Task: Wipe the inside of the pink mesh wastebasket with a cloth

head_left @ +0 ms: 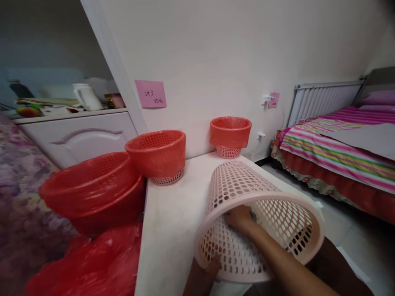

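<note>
A pale pink perforated plastic wastebasket lies tilted on its side on the white table, its mouth toward me. My left hand grips it from the outside at the lower left of the rim, its fingers partly showing through the holes. Deep inside the wastebasket is my right hand, its fingers curled against the inner wall. Beside that hand shows a small greyish patch, perhaps cloth; the fingers hide most of what they hold.
Two wastebaskets lined with red bags, one at the table's left edge and one by the wall, stand upright. More red-lined baskets and loose red plastic bags are left of the table. A bed is at right.
</note>
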Action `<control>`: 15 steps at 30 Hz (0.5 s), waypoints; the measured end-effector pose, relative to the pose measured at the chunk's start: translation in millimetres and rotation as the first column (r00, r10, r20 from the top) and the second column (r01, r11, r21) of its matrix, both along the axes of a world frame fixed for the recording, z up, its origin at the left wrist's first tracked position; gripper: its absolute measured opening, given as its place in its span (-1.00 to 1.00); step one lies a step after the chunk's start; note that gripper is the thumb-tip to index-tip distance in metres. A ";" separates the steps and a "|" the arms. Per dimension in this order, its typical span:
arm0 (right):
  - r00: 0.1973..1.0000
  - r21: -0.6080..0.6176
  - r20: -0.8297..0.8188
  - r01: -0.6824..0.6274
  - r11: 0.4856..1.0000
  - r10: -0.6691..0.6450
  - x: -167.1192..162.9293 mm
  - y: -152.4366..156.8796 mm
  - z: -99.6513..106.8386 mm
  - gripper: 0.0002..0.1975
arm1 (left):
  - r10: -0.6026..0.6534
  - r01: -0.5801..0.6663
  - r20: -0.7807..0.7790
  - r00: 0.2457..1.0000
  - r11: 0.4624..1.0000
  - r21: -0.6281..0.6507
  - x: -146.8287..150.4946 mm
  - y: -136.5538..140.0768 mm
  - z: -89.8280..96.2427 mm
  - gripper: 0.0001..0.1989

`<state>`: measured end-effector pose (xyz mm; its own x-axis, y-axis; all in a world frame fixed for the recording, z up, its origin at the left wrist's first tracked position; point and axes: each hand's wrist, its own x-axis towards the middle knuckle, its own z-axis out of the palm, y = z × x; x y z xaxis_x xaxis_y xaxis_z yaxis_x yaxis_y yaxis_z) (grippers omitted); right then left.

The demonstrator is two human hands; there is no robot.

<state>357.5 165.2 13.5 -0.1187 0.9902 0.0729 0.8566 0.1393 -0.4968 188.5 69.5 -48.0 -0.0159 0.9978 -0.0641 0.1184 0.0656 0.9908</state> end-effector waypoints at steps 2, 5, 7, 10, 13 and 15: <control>0.999 -0.008 0.021 -0.050 0.999 0.050 1.3 -27.8 -1.6 -0.35 | 0.012 -0.012 0.013 1.000 1.000 0.000 -1.5 -2.8 4.7 -0.12; 0.985 -0.021 0.012 -0.174 0.985 0.174 8.0 -75.3 -3.8 -0.27 | 0.023 -0.023 -0.003 1.000 1.000 0.014 -2.7 -7.0 12.6 -0.26; 0.968 -0.073 -0.029 -0.252 0.965 0.250 15.1 -102.1 -2.2 -0.23 | 0.029 -0.028 -0.017 0.999 0.999 0.037 -1.4 -8.8 17.8 -0.34; 0.909 -0.139 -0.197 -0.396 0.908 0.366 27.0 -121.9 7.5 -0.26 | 0.027 -0.027 -0.005 1.000 0.998 0.065 3.5 -9.9 25.5 -0.34; 0.867 -0.072 -0.327 -0.419 0.905 0.375 36.6 -110.3 21.7 -0.42 | 0.059 -0.059 -0.001 0.998 0.996 0.061 6.9 -10.3 32.8 -0.35; 0.920 0.020 -0.264 -0.293 0.956 0.288 39.3 -86.7 29.3 -0.39 | 0.087 -0.087 -0.004 0.996 0.995 0.037 4.9 -10.8 37.2 -0.41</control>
